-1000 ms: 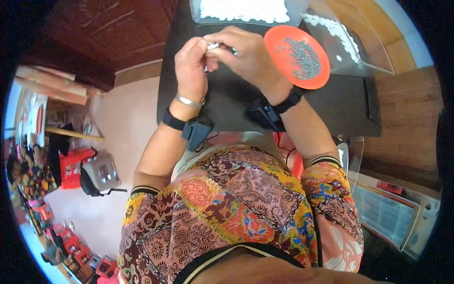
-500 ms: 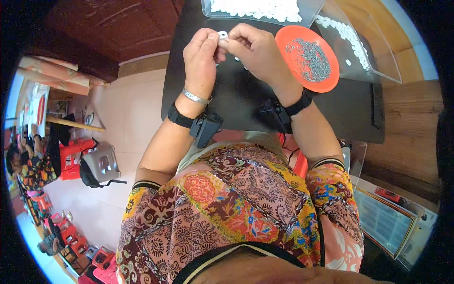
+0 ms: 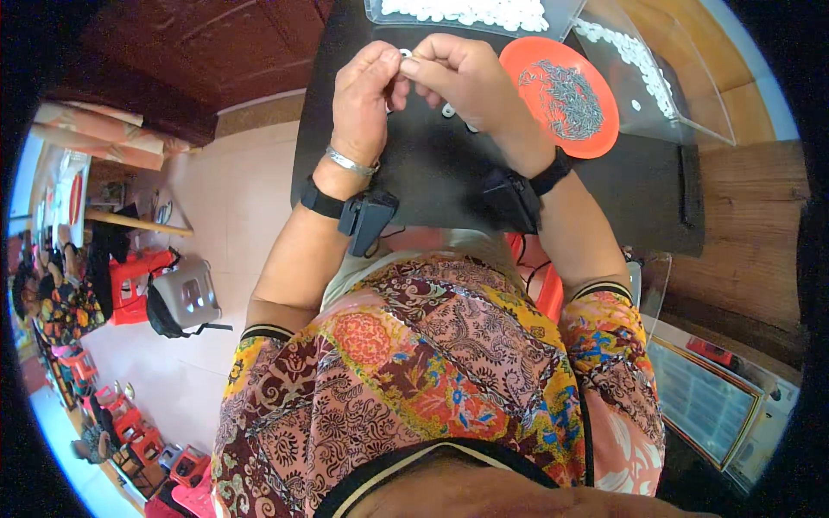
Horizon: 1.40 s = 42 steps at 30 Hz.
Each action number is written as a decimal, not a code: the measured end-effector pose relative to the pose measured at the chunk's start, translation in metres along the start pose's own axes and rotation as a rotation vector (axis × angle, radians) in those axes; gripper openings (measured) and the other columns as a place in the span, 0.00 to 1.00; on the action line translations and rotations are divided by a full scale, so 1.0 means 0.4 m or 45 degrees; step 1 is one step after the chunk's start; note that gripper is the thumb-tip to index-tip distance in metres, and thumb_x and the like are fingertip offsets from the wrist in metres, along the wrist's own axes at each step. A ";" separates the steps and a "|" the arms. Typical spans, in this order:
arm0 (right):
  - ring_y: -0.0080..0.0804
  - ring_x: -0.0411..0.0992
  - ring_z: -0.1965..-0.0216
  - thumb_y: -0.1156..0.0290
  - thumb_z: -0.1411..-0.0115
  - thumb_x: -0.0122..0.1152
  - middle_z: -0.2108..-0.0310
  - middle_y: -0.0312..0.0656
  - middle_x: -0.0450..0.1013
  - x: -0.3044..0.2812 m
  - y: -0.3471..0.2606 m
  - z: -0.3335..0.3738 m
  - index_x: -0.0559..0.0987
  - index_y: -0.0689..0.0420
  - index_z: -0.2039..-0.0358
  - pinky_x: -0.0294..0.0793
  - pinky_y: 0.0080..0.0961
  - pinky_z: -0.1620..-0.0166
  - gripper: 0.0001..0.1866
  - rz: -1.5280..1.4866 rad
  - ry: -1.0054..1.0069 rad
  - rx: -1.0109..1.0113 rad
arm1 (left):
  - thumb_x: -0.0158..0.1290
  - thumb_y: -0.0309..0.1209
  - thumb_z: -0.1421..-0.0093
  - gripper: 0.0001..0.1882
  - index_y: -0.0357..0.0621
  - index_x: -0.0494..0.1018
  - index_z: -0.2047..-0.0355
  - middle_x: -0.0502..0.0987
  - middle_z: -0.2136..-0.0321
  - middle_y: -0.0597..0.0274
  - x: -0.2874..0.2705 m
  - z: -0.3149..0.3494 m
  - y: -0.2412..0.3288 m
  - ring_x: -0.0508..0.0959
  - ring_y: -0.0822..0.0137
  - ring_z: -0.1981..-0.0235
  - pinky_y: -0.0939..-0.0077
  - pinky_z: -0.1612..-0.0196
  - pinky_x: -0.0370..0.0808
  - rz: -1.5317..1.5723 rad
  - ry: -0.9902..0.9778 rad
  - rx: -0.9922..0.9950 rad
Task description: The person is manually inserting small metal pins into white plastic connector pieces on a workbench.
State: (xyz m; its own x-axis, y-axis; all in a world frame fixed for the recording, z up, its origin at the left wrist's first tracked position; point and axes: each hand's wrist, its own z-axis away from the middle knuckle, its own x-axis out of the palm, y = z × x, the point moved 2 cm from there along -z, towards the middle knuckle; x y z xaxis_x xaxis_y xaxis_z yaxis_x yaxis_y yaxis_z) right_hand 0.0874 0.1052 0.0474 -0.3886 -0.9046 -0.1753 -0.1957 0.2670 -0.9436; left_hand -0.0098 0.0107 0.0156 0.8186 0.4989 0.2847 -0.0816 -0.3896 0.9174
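Observation:
Between my two hands, above the far part of the dark table, is a small white plastic piece (image 3: pixel 405 53) with a hole or notch in it. My left hand (image 3: pixel 363 95) pinches it between thumb and fingertips. My right hand (image 3: pixel 471 82) is closed at its right side, thumb and forefinger pressed together against it; anything else in those fingers is hidden. A few loose white pieces (image 3: pixel 448 110) show just below the hands. Beside my right hand lies an orange plate (image 3: pixel 602 142) bearing a heap of thin grey metal nails or screws (image 3: pixel 574 104).
A clear tray (image 3: pixel 373 12) of many white pieces stands at the far edge. Another clear container (image 3: pixel 704 129) with more of them is at the far right. Dark table surface (image 3: pixel 432 190) lies between my forearms. On the left are a grey case (image 3: pixel 186 298) and red stools (image 3: pixel 129 423).
Both hands have shifted slightly away from me. The white piece has turned a little and shows less between the fingertips. My right hand has tilted over it.

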 end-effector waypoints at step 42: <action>0.24 0.66 0.84 0.66 0.48 0.56 0.86 0.37 0.65 -0.042 0.060 -0.003 0.72 0.61 0.80 0.66 0.26 0.78 0.11 0.840 -0.202 0.389 | 0.43 0.33 0.39 0.12 0.40 0.70 0.75 0.72 0.83 0.65 -0.024 -0.011 -0.008 0.68 0.76 0.86 0.84 0.81 0.62 0.091 0.143 -0.138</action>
State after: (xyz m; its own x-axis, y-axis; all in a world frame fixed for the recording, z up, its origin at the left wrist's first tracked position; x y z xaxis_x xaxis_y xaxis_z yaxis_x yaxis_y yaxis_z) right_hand 0.0884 0.1273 0.0281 -0.1992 -0.6314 -0.7494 0.3014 0.6882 -0.6600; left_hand -0.0199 0.0106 0.0113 0.7400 0.5588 0.3744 -0.2034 -0.3446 0.9164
